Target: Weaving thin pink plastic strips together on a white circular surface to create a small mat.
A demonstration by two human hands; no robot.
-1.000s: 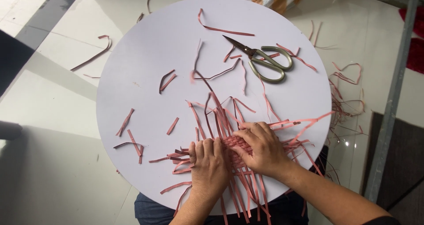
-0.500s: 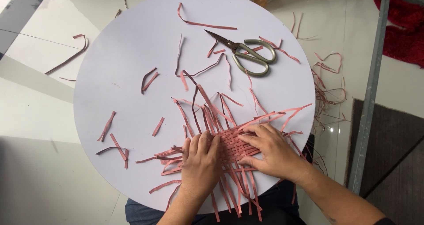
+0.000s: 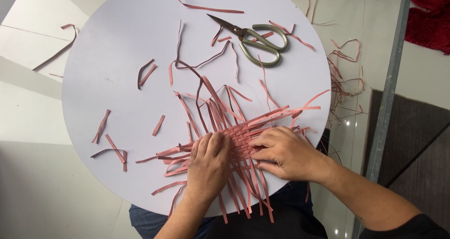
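A woven patch of pink paper strips [image 3: 240, 143] lies near the front edge of a round white table [image 3: 117, 42], with loose strip ends fanning out on all sides. My left hand [image 3: 207, 166] rests flat on the weave's left side, fingers together, pressing it down. My right hand [image 3: 287, 154] lies on the right side, its fingertips pinching and pushing strips at the weave's middle. Whether a single strip is gripped between the fingers cannot be told.
Scissors with grey-green handles [image 3: 255, 39] lie open at the table's far right. Short pink strip offcuts [image 3: 146, 74] are scattered over the tabletop. More strips [image 3: 344, 79] lie on the white tiled floor to the right, beside a metal post [image 3: 389, 84] and a dark mat [image 3: 412, 140].
The view has shifted so the table sits higher and closer. Both hands have stayed on the weave, and the right hand's fingers have moved slightly left over the strips.
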